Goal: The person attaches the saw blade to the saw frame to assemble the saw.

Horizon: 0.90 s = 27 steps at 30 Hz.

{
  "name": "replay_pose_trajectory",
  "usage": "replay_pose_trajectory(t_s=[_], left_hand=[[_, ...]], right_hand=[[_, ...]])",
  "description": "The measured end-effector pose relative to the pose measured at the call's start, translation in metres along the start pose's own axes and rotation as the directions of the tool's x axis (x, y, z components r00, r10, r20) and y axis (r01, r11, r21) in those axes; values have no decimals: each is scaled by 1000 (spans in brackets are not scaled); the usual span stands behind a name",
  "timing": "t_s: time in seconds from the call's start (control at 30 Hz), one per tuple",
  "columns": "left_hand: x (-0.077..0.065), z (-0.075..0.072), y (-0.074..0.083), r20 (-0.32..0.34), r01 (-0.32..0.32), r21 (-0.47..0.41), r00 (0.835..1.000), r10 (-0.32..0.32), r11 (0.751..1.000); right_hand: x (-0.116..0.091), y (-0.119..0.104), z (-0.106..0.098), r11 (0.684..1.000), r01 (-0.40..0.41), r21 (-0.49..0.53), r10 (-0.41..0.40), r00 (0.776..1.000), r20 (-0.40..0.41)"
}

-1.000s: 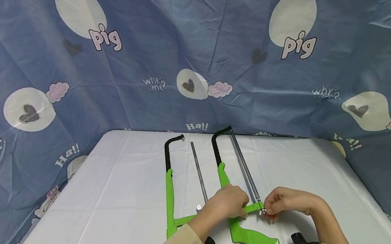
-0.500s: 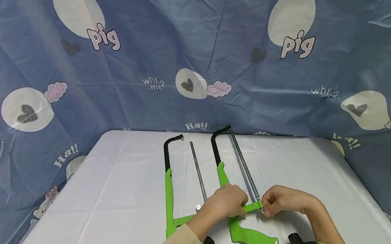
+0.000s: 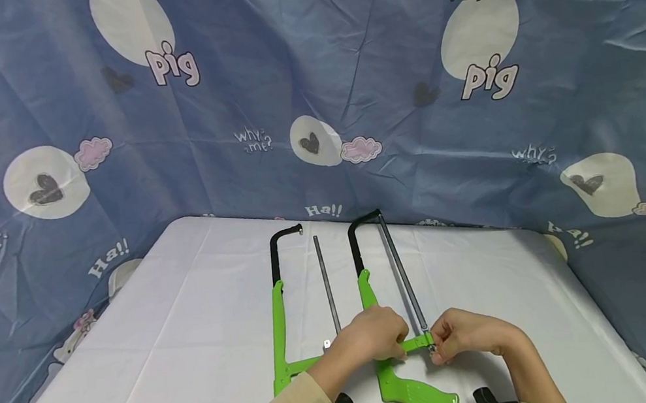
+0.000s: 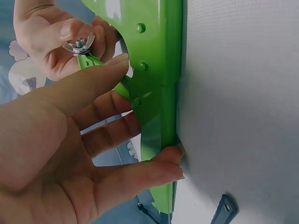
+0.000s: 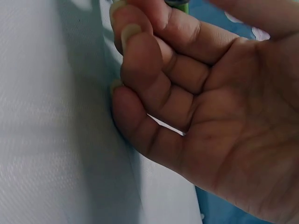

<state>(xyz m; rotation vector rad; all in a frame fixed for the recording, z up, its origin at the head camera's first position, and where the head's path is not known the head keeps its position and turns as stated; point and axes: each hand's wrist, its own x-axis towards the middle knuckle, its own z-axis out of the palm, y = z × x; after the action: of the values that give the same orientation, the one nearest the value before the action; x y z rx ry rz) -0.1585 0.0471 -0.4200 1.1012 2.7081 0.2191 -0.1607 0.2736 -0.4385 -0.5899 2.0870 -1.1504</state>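
A green and black hacksaw [image 3: 367, 289] stands on its edge at the middle of the white table, its grey blade [image 3: 404, 278] fitted along the right side. My left hand [image 3: 375, 334] grips the green frame near the handle [image 3: 420, 398]; in the left wrist view thumb and fingers lie on either side of it. At the end of the frame's short arm is a silver wing nut [image 4: 80, 45]. Thumb and fingertips of my right hand [image 3: 469, 332] pinch at this nut, the other fingers curled close to the table in the right wrist view.
To the left lies a second green hacksaw frame [image 3: 279, 324], partly hidden by my left forearm. A loose grey blade [image 3: 327, 286] lies between the two saws. Behind the table [image 3: 191, 294] hangs a blue printed cloth [image 3: 217, 94].
My right fingers, stretched below the wing nut a second ago, have drawn in and up against it. The left hand and both saws stay in place.
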Motion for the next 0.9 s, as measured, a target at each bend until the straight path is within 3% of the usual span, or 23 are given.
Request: replay_pose_trajectory(t_s=[0.23,0.67,0.9], left_hand=[[-1,0,1,7,4,-6,1000,-4,1000],[-1,-2,-1,6,-11,0,1000,11,1000],[-1,-2,-2,12,-25,4,1000,25,1000]], right_hand=[[-2,3,-1,999,-20,47,18,999,43],[-6,9,-8,980,51,192,-79,987,137],[-3,13,-7,983,79,163,-98,989,110]])
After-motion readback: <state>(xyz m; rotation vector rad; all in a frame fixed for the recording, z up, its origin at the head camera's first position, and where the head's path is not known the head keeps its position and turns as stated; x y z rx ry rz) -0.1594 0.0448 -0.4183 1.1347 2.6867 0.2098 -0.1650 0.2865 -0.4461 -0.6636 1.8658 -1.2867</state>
